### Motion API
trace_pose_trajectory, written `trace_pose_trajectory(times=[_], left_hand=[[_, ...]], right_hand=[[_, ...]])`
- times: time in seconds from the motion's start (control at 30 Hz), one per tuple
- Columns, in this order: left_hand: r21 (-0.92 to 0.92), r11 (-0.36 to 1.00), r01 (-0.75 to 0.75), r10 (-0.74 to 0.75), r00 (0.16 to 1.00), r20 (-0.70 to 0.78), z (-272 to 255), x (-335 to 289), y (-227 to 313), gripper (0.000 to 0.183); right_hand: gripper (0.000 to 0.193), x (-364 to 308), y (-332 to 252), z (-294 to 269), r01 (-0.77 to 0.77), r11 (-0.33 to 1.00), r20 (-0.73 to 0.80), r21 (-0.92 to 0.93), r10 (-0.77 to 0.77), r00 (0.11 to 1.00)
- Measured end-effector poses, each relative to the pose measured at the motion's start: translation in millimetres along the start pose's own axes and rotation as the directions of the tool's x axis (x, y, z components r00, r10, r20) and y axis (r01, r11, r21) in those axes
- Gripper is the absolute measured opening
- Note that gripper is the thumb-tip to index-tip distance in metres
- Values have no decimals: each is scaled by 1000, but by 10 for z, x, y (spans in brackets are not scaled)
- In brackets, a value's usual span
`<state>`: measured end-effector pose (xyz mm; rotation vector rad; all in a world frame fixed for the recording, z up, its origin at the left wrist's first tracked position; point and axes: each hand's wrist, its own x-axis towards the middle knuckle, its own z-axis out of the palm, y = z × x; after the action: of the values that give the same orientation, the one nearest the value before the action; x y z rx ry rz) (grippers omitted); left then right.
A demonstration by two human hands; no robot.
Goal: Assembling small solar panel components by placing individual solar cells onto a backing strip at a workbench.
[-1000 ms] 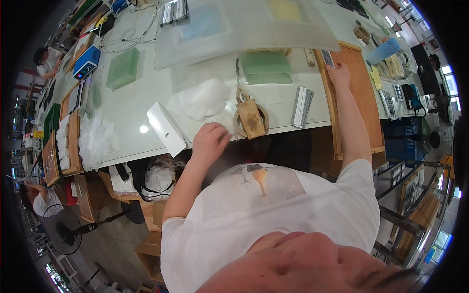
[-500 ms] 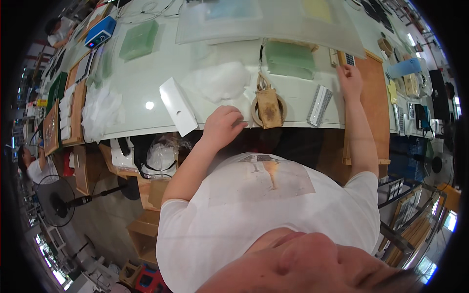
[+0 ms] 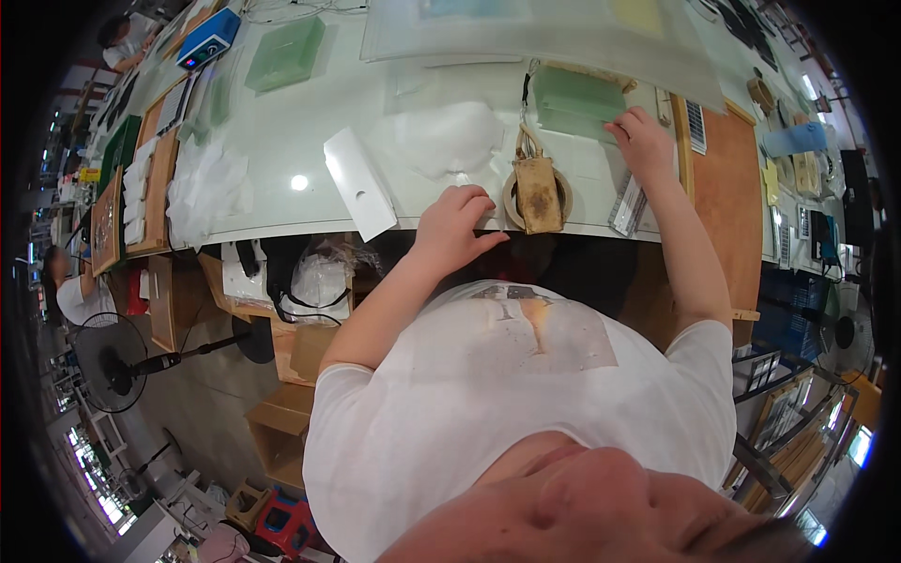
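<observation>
My left hand (image 3: 457, 225) hovers at the table's front edge, thumb apart from its fingers and nothing visible in it. Just right of it, a brown, scorched-looking block (image 3: 538, 195) with a cord lies on a tape roll (image 3: 512, 201). My right hand (image 3: 645, 147) is at the right end of a stack of pale green sheets (image 3: 579, 101). Its thumb and fingertips are drawn together; whatever they may pinch is too small to make out. Beneath that wrist lies a clear ruler (image 3: 627, 206), partly covered by the arm. A white cloudy sheet pile (image 3: 446, 139) lies beyond my left hand.
A long white box (image 3: 360, 186) lies left of my left hand. A wooden tray (image 3: 721, 188) with dark striped strips (image 3: 695, 128) borders the right side. A translucent panel (image 3: 544, 42) overhangs the back. Farther left are green sheets (image 3: 286, 54) and a blue control box (image 3: 208, 39).
My right hand has moved left from the wooden tray to the green sheet stack. The left hand's thumb has spread outward. The whole view has shifted slightly.
</observation>
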<state>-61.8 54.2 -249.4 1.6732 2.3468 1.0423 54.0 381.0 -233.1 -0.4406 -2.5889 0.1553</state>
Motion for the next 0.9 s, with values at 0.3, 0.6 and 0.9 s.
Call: trace_pose_trajectory(times=[0.3,0.6,0.9], left_hand=[[-206,978,-5,-41,975,-219,83,-95,-137,13],[-899,427,100,-561,809,-177,-174,-213,-236,12],[-987,160,22,-588,805,-78,-325,-279,-285,10]], right_hand=[[19,42,83,-4,39,999,35,-5,-39,999],[18,110,15,-113,140,989,61,-49,-136,989],[12,246,105,-192,-132,944,23,304,131,991]])
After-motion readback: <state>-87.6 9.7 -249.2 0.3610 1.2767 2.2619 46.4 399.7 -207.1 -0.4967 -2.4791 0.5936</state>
